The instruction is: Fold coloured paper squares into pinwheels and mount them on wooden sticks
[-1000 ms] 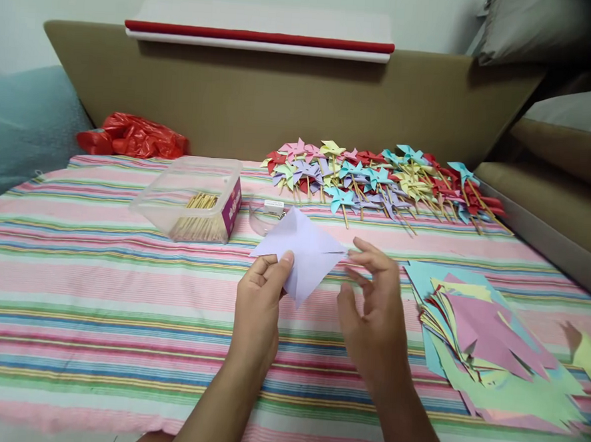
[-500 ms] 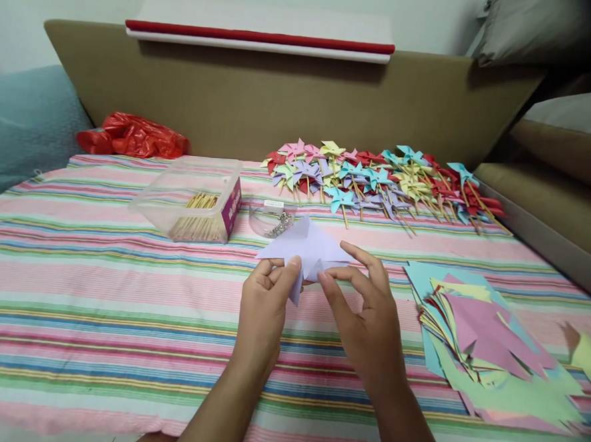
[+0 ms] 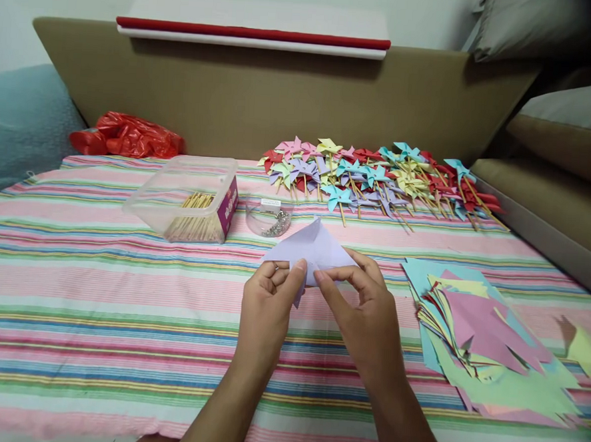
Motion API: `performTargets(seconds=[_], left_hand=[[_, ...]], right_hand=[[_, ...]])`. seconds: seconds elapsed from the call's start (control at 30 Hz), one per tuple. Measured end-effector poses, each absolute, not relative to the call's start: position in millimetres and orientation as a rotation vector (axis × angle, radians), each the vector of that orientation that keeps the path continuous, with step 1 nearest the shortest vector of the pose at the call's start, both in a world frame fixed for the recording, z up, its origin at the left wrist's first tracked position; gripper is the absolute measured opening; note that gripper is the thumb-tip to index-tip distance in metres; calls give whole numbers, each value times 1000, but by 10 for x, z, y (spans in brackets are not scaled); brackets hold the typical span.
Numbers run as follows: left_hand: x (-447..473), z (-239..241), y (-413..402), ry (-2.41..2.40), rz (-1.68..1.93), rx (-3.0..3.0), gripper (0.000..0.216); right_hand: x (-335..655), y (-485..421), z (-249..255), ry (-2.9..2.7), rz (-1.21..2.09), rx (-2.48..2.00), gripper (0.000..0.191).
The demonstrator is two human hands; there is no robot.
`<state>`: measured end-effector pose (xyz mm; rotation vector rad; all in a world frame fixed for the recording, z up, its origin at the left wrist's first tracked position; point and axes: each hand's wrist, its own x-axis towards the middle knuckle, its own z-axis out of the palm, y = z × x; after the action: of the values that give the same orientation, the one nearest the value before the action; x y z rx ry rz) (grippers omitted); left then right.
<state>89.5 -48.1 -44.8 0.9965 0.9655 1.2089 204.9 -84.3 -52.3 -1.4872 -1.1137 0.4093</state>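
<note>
A purple sheet of paper with cut, partly folded flaps is held up between both hands above the striped cloth. My left hand pinches its lower left part, thumb on top near the centre and fingers underneath. My right hand grips the lower right edge, with thumb and index finger on a flap and the other fingers behind. One pointed corner hangs down between the hands. Just beyond the paper stands a round clear dish with small metal pieces.
A clear plastic box of wooden sticks stands left of the dish. Many finished paper pinwheels lie at the back right. Cut coloured paper sheets are stacked at right. A red plastic bag rests at back left.
The purple paper has shifted slightly right. My right thumb and index finger have moved closer to the paper's centre, bringing the flap inward, and the hands are nearer each other.
</note>
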Motion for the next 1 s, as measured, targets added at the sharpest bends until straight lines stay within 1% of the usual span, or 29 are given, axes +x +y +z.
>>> performTargets(seconds=[0.4, 0.63, 1.0], left_hand=[[913, -416, -504, 975, 1206, 990, 25], [915, -420, -511, 939, 1215, 993, 21], [907, -445, -488, 910, 1164, 948, 25]], right_hand=[[2027, -844, -523, -1094, 378, -1520, 13], [2025, -836, -522, -1083, 377, -1501, 16], [2036, -838, -503, -1091, 390, -1521, 18]])
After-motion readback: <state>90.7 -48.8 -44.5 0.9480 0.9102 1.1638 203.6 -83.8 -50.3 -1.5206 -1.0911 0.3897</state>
